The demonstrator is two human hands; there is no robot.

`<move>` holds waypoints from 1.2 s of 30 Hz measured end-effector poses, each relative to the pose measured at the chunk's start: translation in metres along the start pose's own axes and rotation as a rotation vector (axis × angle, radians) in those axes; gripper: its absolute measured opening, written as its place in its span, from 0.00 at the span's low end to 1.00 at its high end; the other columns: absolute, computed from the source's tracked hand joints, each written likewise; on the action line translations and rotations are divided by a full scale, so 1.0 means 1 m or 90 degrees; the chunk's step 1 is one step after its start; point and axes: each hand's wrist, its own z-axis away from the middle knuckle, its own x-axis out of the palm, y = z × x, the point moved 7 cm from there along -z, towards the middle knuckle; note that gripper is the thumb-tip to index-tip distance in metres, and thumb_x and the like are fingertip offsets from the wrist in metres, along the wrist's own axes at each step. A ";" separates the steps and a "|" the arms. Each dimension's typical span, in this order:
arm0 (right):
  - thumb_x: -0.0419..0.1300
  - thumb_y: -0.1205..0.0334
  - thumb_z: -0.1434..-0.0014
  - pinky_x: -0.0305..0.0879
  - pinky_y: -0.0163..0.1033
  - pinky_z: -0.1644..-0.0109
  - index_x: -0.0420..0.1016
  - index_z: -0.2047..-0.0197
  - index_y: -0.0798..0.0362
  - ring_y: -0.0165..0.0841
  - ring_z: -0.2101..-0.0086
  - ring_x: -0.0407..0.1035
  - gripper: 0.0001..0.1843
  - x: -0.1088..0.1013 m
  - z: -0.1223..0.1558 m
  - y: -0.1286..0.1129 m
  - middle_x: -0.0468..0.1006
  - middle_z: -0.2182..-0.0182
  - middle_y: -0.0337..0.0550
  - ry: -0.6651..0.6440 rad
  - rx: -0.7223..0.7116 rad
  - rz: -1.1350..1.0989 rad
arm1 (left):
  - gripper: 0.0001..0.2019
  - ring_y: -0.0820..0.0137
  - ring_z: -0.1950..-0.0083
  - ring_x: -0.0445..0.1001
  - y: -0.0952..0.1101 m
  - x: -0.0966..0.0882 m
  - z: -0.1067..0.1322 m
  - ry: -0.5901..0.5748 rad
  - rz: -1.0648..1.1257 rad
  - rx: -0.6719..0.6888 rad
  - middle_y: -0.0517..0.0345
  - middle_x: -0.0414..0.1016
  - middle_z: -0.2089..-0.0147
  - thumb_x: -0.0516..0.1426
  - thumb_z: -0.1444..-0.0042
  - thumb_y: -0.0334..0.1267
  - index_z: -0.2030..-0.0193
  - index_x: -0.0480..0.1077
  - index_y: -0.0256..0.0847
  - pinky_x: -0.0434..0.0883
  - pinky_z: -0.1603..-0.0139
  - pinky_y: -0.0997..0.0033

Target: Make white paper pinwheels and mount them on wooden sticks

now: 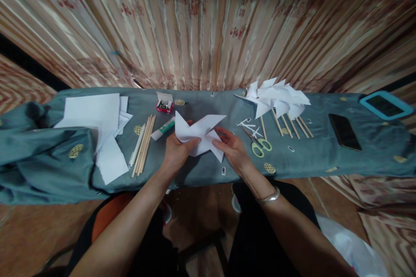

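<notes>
A white folded paper pinwheel (199, 132) is held just above the teal cloth-covered table (312, 156), near its front edge. My left hand (177, 151) grips its left side, thumb on top of the paper. My right hand (232, 149) pinches its lower right flap with the fingers closed on the paper. A silver bangle (268, 197) sits on my right wrist. A glue stick (163, 129) lies just left of the pinwheel, and green-handled scissors (258, 143) lie just right of my right hand.
Sheets of white paper (97, 117) lie at the left, with several wooden sticks (143, 145) beside them. A small pin box (164, 104) stands behind. Finished pinwheels on sticks (276, 99) lie at the right, then a black phone (344, 132) and a blue-framed tablet (385, 104). A curtain hangs behind.
</notes>
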 end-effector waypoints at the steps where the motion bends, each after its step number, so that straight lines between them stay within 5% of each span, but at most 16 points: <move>1: 0.74 0.55 0.60 0.71 0.44 0.53 0.71 0.50 0.48 0.37 0.62 0.76 0.33 0.001 0.000 -0.001 0.82 0.64 0.39 -0.005 0.000 0.003 | 0.37 0.62 0.60 0.77 0.000 0.001 0.000 -0.004 0.003 0.001 0.51 0.81 0.59 0.70 0.66 0.40 0.45 0.72 0.32 0.72 0.56 0.64; 20: 0.76 0.58 0.66 0.73 0.40 0.59 0.76 0.64 0.50 0.35 0.66 0.76 0.23 0.028 0.003 -0.024 0.81 0.69 0.35 -0.062 -0.041 0.092 | 0.32 0.58 0.58 0.79 0.019 0.007 0.018 -0.072 -0.096 0.065 0.48 0.82 0.58 0.67 0.60 0.42 0.46 0.71 0.32 0.75 0.57 0.62; 36: 0.74 0.58 0.63 0.70 0.38 0.63 0.74 0.63 0.50 0.33 0.68 0.72 0.22 0.037 -0.001 -0.037 0.78 0.70 0.35 -0.049 -0.098 0.075 | 0.30 0.58 0.59 0.80 0.034 0.002 0.018 -0.032 -0.111 0.082 0.49 0.82 0.59 0.68 0.60 0.40 0.48 0.72 0.32 0.75 0.58 0.63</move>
